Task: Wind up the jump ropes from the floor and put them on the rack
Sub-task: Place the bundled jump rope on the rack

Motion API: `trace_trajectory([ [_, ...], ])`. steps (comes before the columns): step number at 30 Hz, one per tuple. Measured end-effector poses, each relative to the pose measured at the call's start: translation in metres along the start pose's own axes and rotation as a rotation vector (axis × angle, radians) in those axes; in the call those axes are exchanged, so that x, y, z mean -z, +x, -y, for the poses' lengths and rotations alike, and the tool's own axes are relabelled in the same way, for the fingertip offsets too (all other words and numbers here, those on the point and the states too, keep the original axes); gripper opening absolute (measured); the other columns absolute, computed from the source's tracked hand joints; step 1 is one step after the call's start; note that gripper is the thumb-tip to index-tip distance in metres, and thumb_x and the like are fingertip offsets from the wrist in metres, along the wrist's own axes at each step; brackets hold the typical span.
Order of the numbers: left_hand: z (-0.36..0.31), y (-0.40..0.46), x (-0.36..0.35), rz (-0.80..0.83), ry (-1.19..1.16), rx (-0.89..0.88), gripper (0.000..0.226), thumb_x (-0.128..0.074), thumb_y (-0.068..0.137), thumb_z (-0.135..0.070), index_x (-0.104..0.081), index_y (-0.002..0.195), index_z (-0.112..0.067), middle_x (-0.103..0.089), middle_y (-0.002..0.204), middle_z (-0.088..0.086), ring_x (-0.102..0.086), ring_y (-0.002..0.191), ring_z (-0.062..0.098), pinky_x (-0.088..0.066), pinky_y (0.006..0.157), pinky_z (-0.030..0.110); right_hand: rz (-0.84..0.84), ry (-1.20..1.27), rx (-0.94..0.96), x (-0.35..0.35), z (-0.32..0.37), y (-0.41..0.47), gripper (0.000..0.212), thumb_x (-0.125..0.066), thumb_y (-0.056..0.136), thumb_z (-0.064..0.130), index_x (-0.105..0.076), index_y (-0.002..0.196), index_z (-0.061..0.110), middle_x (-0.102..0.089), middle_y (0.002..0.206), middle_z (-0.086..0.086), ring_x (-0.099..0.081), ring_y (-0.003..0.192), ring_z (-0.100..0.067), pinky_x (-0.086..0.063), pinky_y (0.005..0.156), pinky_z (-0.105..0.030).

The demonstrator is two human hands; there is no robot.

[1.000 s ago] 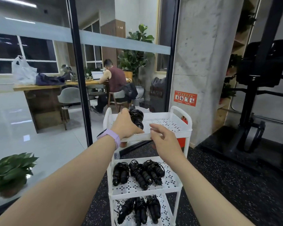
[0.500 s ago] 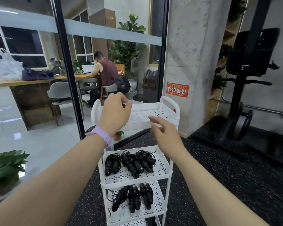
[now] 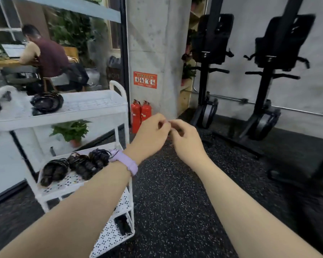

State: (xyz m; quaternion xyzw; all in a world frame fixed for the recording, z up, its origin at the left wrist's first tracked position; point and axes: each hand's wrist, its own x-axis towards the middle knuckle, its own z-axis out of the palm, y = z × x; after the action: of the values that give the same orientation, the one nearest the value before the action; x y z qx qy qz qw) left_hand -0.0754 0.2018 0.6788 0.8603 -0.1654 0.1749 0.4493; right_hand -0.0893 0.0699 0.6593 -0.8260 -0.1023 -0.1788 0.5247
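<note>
A wound jump rope point(image 3: 46, 103) lies on the top shelf of the white rack point(image 3: 93, 116), with three more black bundles point(image 3: 75, 165) side by side on the perforated shelf below and another dark bundle point(image 3: 122, 223) lower down, partly hidden by the left forearm. Judging by the stocked shelves, most of the work looks done; no loose rope shows on the stretch of floor in view, so whether any are left to gather cannot be told. To the right of the rack, the left hand point(image 3: 150, 135) and right hand point(image 3: 186, 138) meet fingertip to fingertip in mid-air, fingers loosely curled; motion blur hides whether anything small is pinched between them, and neither holds a rope. A lilac wristband point(image 3: 127, 162) circles the left wrist. The floor point(image 3: 175, 211) is black speckled rubber matting. Two red fire extinguishers point(image 3: 141, 113) stand at the foot of a concrete pillar point(image 3: 157, 43) bearing an orange notice point(image 3: 145, 80). Black exercise machines point(image 3: 268, 71) line the wall at right. Behind the glass partition point(image 3: 82, 53), a seated person point(image 3: 45, 56) works at a desk among potted plants.
</note>
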Motion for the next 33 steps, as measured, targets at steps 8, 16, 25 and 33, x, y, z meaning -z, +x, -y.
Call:
trace_trajectory([
  [8, 0.036, 0.0, -0.18, 0.167, -0.117, 0.056, 0.024, -0.052, 0.099, -0.011, -0.066, 0.08, -0.009, -0.064, 0.074, -0.003, -0.056, 0.073, 0.015, -0.039, 0.067, 0.028, -0.132, -0.062, -0.192, 0.074, -0.15, -0.02, 0.025, -0.053, 0.103, 0.013, -0.07, 0.11, 0.031, -0.072, 0.107, 0.013, -0.067, 0.1, -0.008, -0.054, 0.088, -0.031],
  [16, 0.115, -0.038, -0.372, 0.378, -0.145, 0.242, 0.011, -0.061, 0.097, -0.018, -0.059, 0.086, -0.015, -0.06, 0.074, -0.002, -0.05, 0.064, 0.013, -0.039, 0.06, 0.02, -0.37, -0.091, -0.541, 0.116, -0.351, -0.093, 0.022, -0.055, 0.101, 0.014, -0.074, 0.101, 0.024, -0.074, 0.088, 0.006, -0.069, 0.075, -0.021, -0.053, 0.07, -0.032],
  [25, 0.221, -0.123, -0.527, 0.644, -0.041, 0.436, 0.021, -0.077, 0.088, -0.015, -0.072, 0.073, -0.028, -0.068, 0.085, -0.01, -0.06, 0.071, 0.004, -0.046, 0.067, 0.015, -0.436, -0.088, -0.942, 0.137, -0.515, -0.209, 0.023, -0.053, 0.101, 0.011, -0.073, 0.098, 0.021, -0.075, 0.086, -0.004, -0.064, 0.074, -0.015, -0.057, 0.073, -0.042],
  [33, 0.27, -0.211, -0.592, 0.816, 0.173, 0.398, 0.015, -0.073, 0.091, -0.018, -0.065, 0.078, -0.019, -0.057, 0.099, 0.0, -0.061, 0.079, 0.023, -0.053, 0.074, 0.038, -0.409, -0.279, -1.224, 0.178, -0.591, -0.337, 0.023, -0.051, 0.104, 0.012, -0.072, 0.1, 0.02, -0.075, 0.092, -0.003, -0.062, 0.069, -0.014, -0.051, 0.057, -0.033],
])
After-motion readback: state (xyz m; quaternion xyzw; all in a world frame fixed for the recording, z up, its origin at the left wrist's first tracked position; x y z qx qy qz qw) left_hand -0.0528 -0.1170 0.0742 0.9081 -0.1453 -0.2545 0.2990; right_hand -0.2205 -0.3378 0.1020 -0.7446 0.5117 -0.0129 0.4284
